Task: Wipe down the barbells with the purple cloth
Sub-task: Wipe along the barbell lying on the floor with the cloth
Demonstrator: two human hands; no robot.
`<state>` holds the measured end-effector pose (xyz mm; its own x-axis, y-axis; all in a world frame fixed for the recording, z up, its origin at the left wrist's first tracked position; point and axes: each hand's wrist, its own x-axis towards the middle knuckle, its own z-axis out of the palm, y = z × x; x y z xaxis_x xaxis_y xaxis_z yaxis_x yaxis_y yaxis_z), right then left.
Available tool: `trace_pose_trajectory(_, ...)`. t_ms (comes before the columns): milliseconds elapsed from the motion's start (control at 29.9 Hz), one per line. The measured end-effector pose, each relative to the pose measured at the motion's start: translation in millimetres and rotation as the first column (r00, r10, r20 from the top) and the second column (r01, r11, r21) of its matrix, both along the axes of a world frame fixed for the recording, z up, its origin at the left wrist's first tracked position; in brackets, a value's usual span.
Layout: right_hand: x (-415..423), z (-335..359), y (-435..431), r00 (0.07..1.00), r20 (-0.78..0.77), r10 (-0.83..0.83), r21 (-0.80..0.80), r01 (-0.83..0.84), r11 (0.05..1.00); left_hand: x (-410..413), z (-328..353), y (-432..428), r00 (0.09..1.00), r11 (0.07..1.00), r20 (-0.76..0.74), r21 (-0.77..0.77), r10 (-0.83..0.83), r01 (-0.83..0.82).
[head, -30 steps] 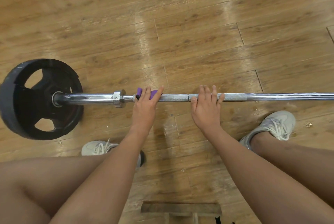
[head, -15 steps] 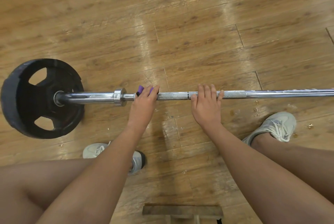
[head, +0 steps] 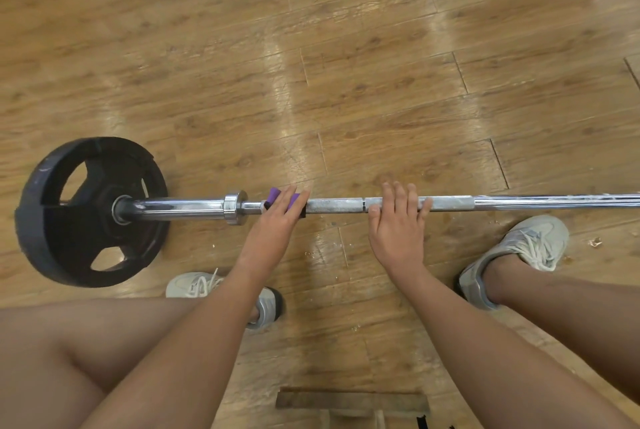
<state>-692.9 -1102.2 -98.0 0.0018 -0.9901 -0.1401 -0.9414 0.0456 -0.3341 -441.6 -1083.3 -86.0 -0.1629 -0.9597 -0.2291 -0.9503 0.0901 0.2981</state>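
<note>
Glossy wooden plank floor [head: 346, 47]

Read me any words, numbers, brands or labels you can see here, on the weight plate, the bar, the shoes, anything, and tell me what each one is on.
Nothing in this view can be read as text.
Black weight plate: any markings are too dark to make out.
Barbell: bare metal and knurling, no stamp or number visible.
Purple cloth: the part that shows is plain.
Left shoe and right shoe: no legible brand or logo.
</note>
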Motion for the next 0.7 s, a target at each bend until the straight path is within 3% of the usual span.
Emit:
trace_pose_trajectory(301, -2, -2, 22, 1.000, -0.012, 0.011, 0.012, -0.011, 1.000, -25, 22, 9, 0.995, 0.997, -0.074, -0.033, 0.062, -0.065)
trace_pose_trajectory(468, -2, -3, 18, 1.000, -0.022, 0.015, 0.036, -0.014, 0.999, -12, 24, 5, 0.970, 0.974, -0.091, -0.016, 0.225, -0.227)
trace_pose_trajectory(703, 0, -3, 1, 1.000, -0.026, 0.015, 0.046, -0.014, 0.999, -32, 7, -4, 0.995, 0.994, -0.031, -0.056, 0.091, -0.093)
